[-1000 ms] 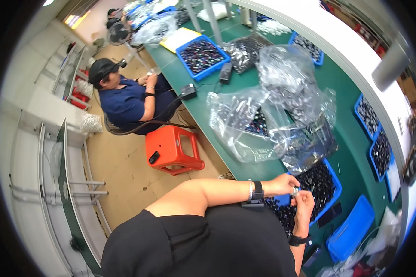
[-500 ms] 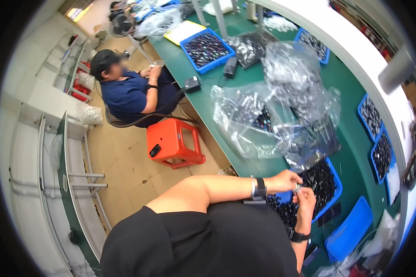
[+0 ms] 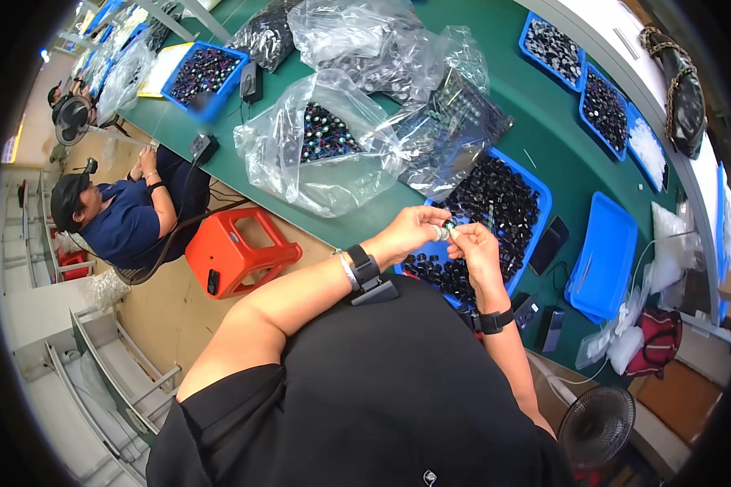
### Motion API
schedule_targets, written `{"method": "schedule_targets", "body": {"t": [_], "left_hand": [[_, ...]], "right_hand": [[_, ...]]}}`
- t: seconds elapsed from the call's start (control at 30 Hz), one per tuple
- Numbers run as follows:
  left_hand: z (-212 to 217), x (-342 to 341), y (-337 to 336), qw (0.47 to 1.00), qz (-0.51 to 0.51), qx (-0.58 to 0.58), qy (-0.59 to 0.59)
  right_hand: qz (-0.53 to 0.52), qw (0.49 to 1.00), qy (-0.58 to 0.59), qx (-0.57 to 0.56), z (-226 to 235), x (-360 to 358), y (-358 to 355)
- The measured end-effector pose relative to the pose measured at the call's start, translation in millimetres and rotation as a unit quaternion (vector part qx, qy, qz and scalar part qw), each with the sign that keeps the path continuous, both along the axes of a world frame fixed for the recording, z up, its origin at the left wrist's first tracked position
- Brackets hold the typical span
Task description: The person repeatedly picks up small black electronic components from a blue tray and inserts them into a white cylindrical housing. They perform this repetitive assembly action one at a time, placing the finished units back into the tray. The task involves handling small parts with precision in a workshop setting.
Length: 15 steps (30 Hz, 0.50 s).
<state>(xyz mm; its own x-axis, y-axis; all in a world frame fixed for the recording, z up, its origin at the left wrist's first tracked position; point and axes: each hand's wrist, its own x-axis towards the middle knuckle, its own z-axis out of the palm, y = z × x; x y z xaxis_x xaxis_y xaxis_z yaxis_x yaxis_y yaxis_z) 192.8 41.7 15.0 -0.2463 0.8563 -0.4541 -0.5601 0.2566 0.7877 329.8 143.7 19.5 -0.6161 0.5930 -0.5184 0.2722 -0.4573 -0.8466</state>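
Both my hands meet over a blue tray [image 3: 547, 195] of small black round parts [image 3: 495, 191]. The fingertips of my left hand [image 3: 408, 230] are closed on a tiny pale and dark piece [image 3: 443, 231], too small to name. My right hand [image 3: 479, 250] pinches at the same spot, its thumb and forefinger against the left fingertips. Whether each hand has its own piece, I cannot tell. Just beyond the tray lies a clear plastic bag [image 3: 268, 134], opened to show shiny dark coloured parts [image 3: 326, 134].
Stacked blue trays [image 3: 607, 252] and a dark phone [image 3: 550, 244] lie right of the filled tray. More filled trays [image 3: 554, 50] line the far right edge. A seated person [image 3: 134, 215] in navy is at the left, near a red stool [image 3: 237, 250]. A fan [image 3: 597, 426] stands at lower right.
The view has turned, so the table and my hands appear further left and higher, and more of the right side shows. My fingertips stay together over the tray.
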Motion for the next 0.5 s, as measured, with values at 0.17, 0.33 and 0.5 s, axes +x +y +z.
{"method": "schedule_targets", "body": {"t": [0.17, 0.33, 0.5], "left_hand": [[-5, -2, -1, 1.000, 0.004, -0.004, -0.023], [-7, -5, -3, 0.997, 0.014, -0.010, -0.070], [-11, -7, -1, 0.998, 0.001, -0.023, -0.056]], "right_hand": [[0.015, 1.000, -0.007, -0.012, -2, 2, 2], [0.029, 0.991, 0.000, -0.131, -1, 5, 12], [0.072, 0.996, -0.008, -0.045, -6, 5, 10]]}}
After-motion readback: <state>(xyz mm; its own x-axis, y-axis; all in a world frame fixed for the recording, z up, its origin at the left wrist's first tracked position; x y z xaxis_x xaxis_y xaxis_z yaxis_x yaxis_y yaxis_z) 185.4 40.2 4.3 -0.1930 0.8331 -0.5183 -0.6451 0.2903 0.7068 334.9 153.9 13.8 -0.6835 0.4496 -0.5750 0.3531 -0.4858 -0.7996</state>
